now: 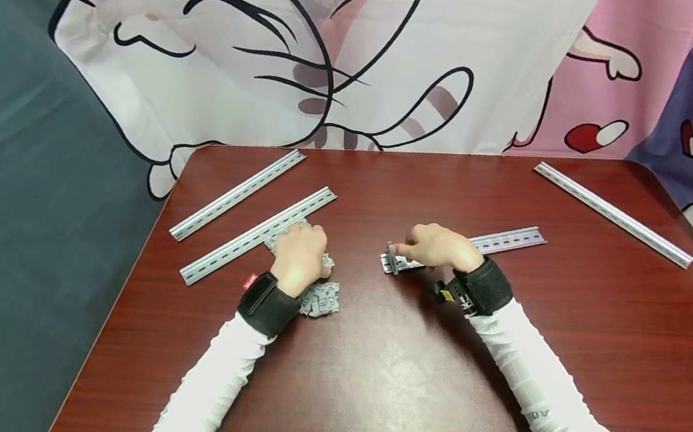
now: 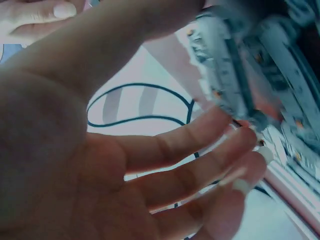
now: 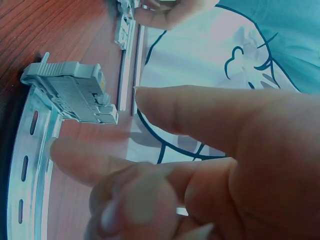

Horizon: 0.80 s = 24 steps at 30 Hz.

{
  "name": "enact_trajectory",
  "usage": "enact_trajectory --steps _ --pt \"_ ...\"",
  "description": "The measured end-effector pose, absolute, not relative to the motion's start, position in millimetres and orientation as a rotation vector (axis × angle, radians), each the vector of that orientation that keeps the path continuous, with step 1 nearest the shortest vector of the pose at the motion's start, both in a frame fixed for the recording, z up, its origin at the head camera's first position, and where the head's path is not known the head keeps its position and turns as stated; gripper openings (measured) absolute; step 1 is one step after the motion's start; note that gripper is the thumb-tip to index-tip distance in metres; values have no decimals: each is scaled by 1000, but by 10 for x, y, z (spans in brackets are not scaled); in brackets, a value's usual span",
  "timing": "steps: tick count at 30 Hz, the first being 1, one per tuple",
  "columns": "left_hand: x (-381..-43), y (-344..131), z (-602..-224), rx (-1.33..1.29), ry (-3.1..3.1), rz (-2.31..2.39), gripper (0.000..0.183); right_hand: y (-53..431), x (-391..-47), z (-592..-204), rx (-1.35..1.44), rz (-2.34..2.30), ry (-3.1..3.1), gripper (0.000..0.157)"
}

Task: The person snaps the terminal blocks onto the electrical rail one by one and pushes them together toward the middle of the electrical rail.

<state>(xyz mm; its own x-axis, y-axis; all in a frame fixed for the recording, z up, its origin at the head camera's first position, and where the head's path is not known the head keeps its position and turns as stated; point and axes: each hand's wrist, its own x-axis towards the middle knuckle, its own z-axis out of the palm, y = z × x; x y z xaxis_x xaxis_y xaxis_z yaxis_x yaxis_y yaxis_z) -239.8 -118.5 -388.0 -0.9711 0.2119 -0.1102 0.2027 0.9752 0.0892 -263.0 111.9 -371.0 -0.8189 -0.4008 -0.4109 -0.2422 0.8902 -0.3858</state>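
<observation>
My left hand [image 1: 300, 255] is over a pile of grey DIN-rail terminal blocks [image 1: 321, 299], which it partly covers. In the left wrist view its fingers [image 2: 185, 185] extend loosely, their tips beside blurred terminal blocks [image 2: 222, 70]; contact is hard to judge. My right hand [image 1: 438, 244] is above a short slotted metal DIN rail [image 1: 510, 240]. One grey terminal block [image 3: 72, 92] stands upright across that rail near its left end. In the right wrist view the thumb and forefinger are apart, nothing between them, a fingertip [image 3: 57, 147] overlapping the rail's edge.
Two longer slotted rails, one at the back [image 1: 238, 195] and one nearer [image 1: 257, 236], lie slanted on the left of the brown table [image 1: 369, 388]. Another rail [image 1: 612, 214] lies at the right. A printed cloth [image 1: 495, 43] hangs behind the table.
</observation>
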Motion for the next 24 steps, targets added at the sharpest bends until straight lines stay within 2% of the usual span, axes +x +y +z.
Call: enact_trajectory --steps 9,24 --pt "-2333 -1053 -3959 609 3234 167 52 1057 -2608 -3699 -483 -574 2734 33" --pt "-2331 -880 -4066 924 3295 240 50 848 -2540 -3780 -560 -923 2759 24"
